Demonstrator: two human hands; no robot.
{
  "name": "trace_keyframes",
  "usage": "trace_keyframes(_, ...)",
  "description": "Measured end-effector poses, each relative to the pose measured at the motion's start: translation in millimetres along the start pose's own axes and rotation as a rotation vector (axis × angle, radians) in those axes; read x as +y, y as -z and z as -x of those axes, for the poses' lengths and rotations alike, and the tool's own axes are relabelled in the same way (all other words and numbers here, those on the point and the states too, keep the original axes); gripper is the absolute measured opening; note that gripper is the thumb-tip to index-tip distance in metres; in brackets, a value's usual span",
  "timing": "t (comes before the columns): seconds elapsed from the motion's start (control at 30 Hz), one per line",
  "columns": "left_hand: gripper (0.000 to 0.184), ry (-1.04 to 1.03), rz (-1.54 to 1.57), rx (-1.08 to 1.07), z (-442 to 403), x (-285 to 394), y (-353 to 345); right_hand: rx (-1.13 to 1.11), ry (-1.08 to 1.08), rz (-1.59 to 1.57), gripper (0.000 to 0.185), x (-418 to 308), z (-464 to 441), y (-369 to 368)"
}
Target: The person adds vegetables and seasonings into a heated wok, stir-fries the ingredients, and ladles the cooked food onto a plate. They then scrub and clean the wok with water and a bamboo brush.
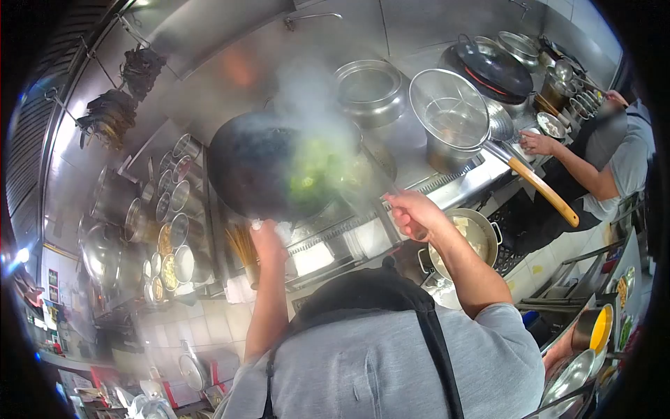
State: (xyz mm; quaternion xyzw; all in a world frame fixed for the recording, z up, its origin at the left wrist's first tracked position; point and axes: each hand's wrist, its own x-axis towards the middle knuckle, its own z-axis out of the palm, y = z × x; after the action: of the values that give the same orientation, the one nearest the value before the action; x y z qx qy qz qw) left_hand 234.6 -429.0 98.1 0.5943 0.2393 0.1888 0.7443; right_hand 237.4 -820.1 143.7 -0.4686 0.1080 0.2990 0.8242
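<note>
Steam rises from a large black wok on the range. Bright green vegetables show blurred through the steam on the wok's right side. My left hand is closed at the wok's near edge, on a white cloth that lies between hand and wok. My right hand is closed around the handle of a metal utensil, which points toward the vegetables. Steam and blur hide the utensil's head, so I cannot tell its kind.
A lidded pot stands behind the wok. A wire strainer with a wooden handle rests on a pot at right. Several metal containers stand left. A pot sits below my right arm. A co-worker works at right.
</note>
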Motion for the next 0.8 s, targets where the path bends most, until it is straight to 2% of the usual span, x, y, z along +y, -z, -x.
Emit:
trace_keyframes(0.03, 0.019, -0.006, -0.032, -0.003, 6, 5, -5, 0.005, 0.01, 0.026, 0.026, 1, 2, 2)
trace_keyframes(0.13, 0.027, -0.124, -0.017, 0.032, 13, 9, -22, 0.127, 0.105, 0.388, 0.02, 2, 9, 2)
trace_keyframes(0.23, 0.029, -0.268, -0.049, 0.045, 0, 4, -29, 0.268, 0.158, 0.77, 0.032, 1, 26, -11)
trace_keyframes(0.33, 0.033, -0.387, -0.261, 0.084, -5, 11, -38, 0.251, 0.382, 0.924, 0.037, 23, -6, 2)
trace_keyframes(0.43, 0.037, -0.496, -0.44, 0.02, 13, 41, -62, 0.166, 0.258, 0.842, 0.047, 22, -16, -10)
trace_keyframes(0.47, 0.043, -0.482, -0.506, 0.011, 33, 60, -76, 0.171, 0.277, 0.816, 0.047, 27, -16, -12)
trace_keyframes(0.57, 0.043, -0.574, -0.819, -0.055, 80, 98, -101, 0.21, 0.278, 0.765, 0.046, 54, -12, -21)
trace_keyframes(0.67, 0.042, -0.972, -0.951, -0.144, 95, 97, -86, 0.276, 0.241, 0.745, 0.044, 69, 11, -33)
trace_keyframes(0.73, 0.043, -0.787, -0.85, -0.115, 96, 93, -69, 0.273, 0.284, 0.757, 0.043, 71, 22, -38)
trace_keyframes(0.8, 0.049, -0.611, -0.799, -0.062, 90, 90, -48, 0.239, 0.495, 0.968, 0.045, 92, -20, -16)
